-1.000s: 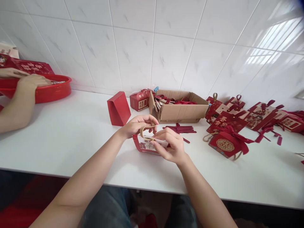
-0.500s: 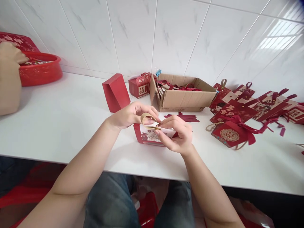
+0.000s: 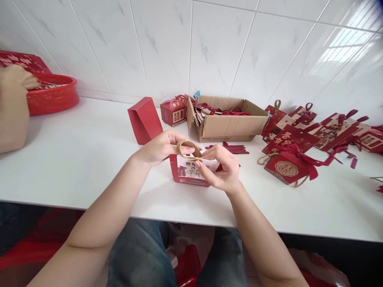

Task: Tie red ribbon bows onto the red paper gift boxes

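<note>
A red and white gift box (image 3: pixel 191 172) with printed figures stands on the table in front of me. A tan strap (image 3: pixel 183 146) curls in a loop above its top. My left hand (image 3: pixel 164 146) pinches the loop from the left, fingers partly inside it. At the box's top right, my right hand (image 3: pixel 220 167) closes thumb and fingers on the strap's end, by a small gold stud (image 3: pixel 197 160). My fingers hide part of the box's upper edge. Behind them, several dark red straps (image 3: pixel 231 148) lie flat on the table.
A cardboard box (image 3: pixel 233 126) full of red straps stands at the back. Beside it are a small red box (image 3: pixel 175 111) and a plain red box (image 3: pixel 145 120). Finished-looking gift boxes (image 3: pixel 285 167) crowd the right. At left, another person's hand (image 3: pixel 22 77) reaches into a red basin (image 3: pixel 55 101).
The strap's loop has widened and its ends now lie closer together at the stud. Both hands keep nearly the same place. The whole view has shifted slightly.
</note>
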The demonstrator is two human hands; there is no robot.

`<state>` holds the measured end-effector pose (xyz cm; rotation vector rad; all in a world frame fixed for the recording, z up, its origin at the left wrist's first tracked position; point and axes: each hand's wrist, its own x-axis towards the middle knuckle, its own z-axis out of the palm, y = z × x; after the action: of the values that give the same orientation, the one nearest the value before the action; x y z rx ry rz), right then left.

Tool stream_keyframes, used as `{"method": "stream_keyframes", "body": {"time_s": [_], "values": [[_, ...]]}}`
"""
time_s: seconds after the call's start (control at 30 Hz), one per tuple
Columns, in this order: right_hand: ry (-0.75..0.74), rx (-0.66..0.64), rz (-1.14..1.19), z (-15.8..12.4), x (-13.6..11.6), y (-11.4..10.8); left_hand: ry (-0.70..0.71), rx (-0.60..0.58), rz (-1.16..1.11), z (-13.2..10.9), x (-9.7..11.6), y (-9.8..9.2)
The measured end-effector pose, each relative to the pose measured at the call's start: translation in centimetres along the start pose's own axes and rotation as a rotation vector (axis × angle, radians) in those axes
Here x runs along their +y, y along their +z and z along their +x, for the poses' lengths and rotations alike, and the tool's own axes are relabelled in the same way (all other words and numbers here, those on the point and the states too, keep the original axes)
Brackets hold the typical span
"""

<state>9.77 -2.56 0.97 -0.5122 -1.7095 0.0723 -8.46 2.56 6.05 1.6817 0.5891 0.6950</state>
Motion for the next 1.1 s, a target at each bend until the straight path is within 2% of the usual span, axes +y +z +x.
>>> {"method": "stream_keyframes", "body": {"time_s": [0.47,0.73,0.97,1.1], "values": [[-0.031,0.000,-0.020,0.1,-0.2,0.0,-0.005,-0.109,-0.022,0.0,0.1,-0.3],[-0.030,0.005,-0.042,0.0,-0.1,0.1,0.058,-0.138,-0.030,-0.2,-0.5,-0.9],[-0.141,0.069,-0.241,-0.5,1.2,-0.2,0.046,-0.051,-0.053,-0.2,-0.2,0.3],[-0.121,0.127,-0.325,-0.6,1.9,-0.2,0.072,0.027,-0.025,0.3,-0.6,0.8]]}}
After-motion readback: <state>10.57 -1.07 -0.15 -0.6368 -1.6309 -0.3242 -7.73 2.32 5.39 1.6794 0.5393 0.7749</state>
